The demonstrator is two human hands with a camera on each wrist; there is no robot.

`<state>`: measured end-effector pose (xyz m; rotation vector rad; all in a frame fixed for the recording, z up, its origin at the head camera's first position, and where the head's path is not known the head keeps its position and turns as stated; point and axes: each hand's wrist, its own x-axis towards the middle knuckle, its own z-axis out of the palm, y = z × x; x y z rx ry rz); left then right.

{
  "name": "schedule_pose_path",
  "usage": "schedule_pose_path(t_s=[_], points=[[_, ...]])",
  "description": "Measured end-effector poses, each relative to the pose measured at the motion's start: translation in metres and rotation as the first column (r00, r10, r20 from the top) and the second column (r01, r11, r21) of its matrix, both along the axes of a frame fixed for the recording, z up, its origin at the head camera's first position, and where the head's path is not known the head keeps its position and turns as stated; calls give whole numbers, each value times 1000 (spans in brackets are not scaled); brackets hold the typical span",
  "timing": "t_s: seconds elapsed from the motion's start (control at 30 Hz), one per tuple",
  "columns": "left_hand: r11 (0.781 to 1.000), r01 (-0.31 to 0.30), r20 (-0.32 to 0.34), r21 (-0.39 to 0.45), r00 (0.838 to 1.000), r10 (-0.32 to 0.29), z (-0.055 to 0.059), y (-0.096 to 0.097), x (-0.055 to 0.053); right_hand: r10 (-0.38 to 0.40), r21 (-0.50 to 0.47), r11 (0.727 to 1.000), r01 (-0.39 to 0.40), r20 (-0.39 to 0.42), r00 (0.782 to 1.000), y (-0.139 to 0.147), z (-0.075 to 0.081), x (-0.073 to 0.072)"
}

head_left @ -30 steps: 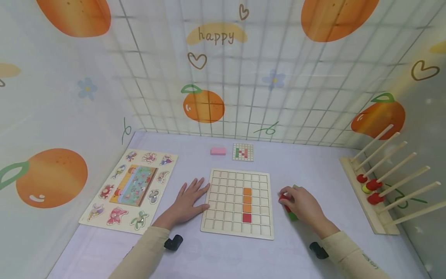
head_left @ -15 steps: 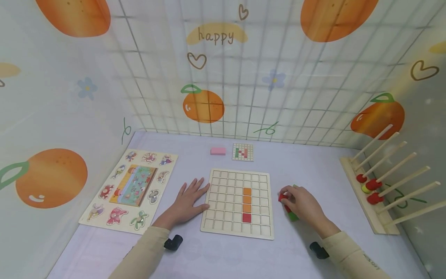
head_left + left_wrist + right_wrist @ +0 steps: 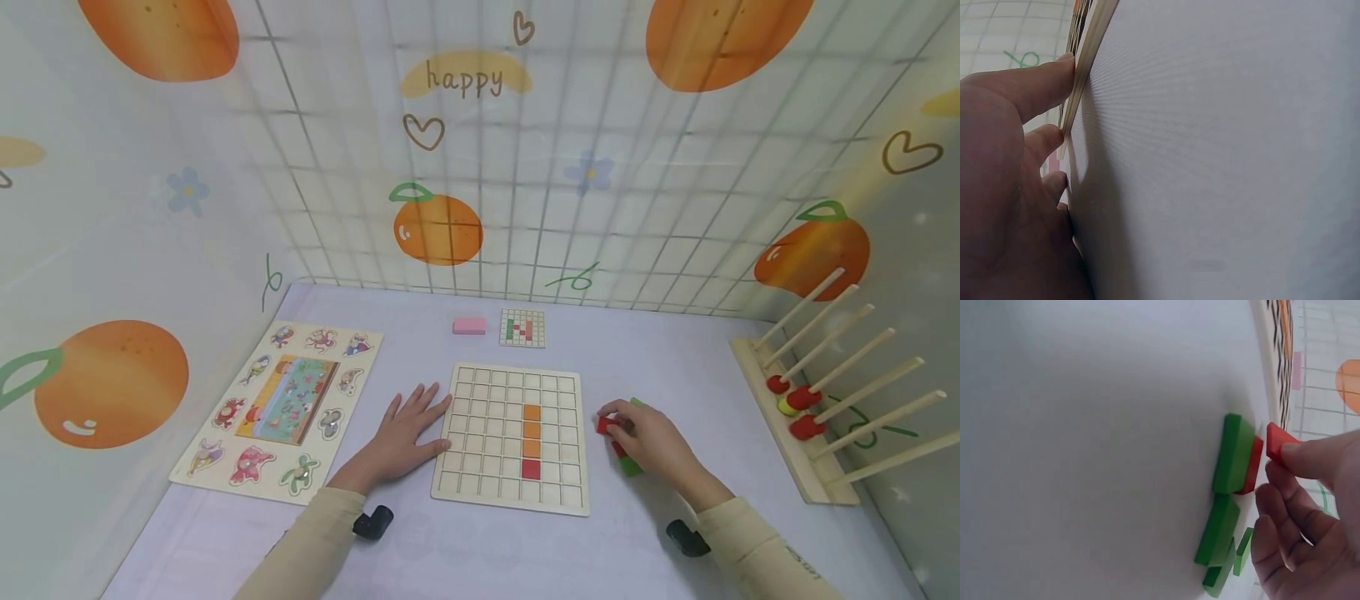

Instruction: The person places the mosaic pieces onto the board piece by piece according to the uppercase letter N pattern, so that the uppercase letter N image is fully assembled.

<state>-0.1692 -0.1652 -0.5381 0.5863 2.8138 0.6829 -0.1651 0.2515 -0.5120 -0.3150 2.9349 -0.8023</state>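
Observation:
A wooden grid board (image 3: 487,433) lies mid-table, with a column of orange squares (image 3: 532,429) and one red square (image 3: 531,470) set in its cells. At the board's left edge my left hand (image 3: 402,433) lies spread, its thumb and fingertips touching the rim. To the right of the board, my right hand (image 3: 645,433) pinches a red square tile (image 3: 1277,440) between thumb and index finger, lifted off the table. Beneath that hand sit several green tiles (image 3: 1233,453) and another red tile (image 3: 1253,465), partly hidden by it in the head view.
Behind the board are a pink block (image 3: 469,326) and a small pattern card (image 3: 522,327). A sea-animal puzzle board (image 3: 277,408) lies at left. A wooden peg rack (image 3: 795,425) with red and yellow beads stands at right.
My right hand has drawn the red tile slightly left, away from the other tiles and nearer the board. The left hand has stayed still.

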Motion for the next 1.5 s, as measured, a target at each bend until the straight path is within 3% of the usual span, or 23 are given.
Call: schedule_pose_path(t_s=[0.43,0.73,1.5], points=[[1000,-5,13,3,1000,5,1,-1,1,-37,-134,990,39,17,999,-16,8,4],[1000,-3,14,13,1000,3,3,0,1,-15,-202,979,24,47,999,-34,8,7],[1000,-5,31,7,1000,5,5,0,2,114,-246,964,-100,43,993,-92,4,13]])
